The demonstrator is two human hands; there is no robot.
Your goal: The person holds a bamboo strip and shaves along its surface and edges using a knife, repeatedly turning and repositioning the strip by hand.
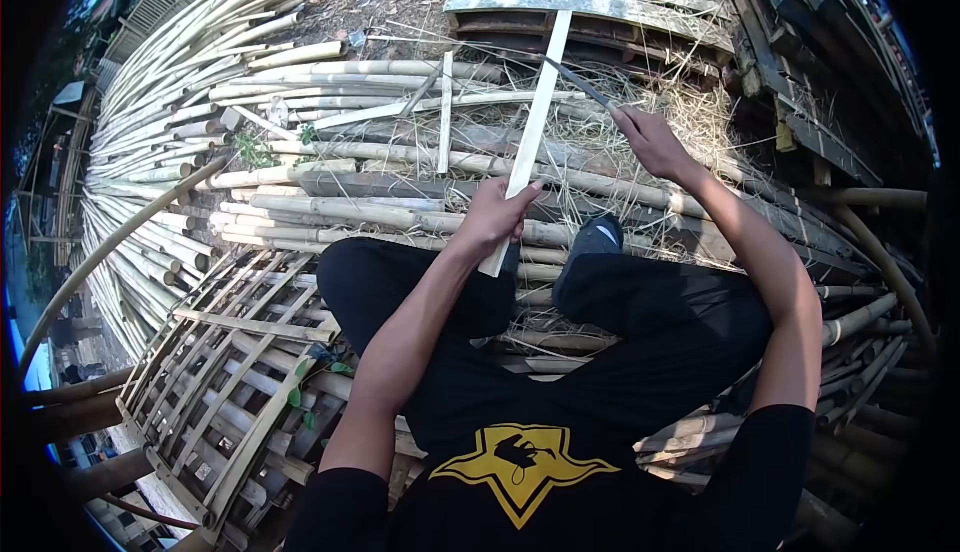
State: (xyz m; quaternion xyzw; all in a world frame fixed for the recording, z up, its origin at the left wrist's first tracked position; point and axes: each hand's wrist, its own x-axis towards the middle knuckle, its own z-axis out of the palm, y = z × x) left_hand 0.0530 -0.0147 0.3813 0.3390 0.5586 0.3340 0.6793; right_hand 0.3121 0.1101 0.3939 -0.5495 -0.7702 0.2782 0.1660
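My left hand [492,216] is wrapped round the lower part of a long, pale bamboo strip [537,122], whose short end sticks out below my fist. The strip slants up and away, its far end at the edge of a wooden plank platform [600,4]. In my right hand [652,142] is a knife [585,85] with a dark, narrow blade, its handle mostly covered by my fingers. The blade's tip overlaps the upper part of the strip. Left of the strip, a shorter split piece [445,117] lies across the poles.
Bamboo poles [350,207] lie in rows in front of my legs, with a large pile [150,122] to the left. Shavings [680,117] are scattered beyond my right hand. A woven bamboo lattice [230,382] is at lower left. Stacked timber [800,82] stands at right.
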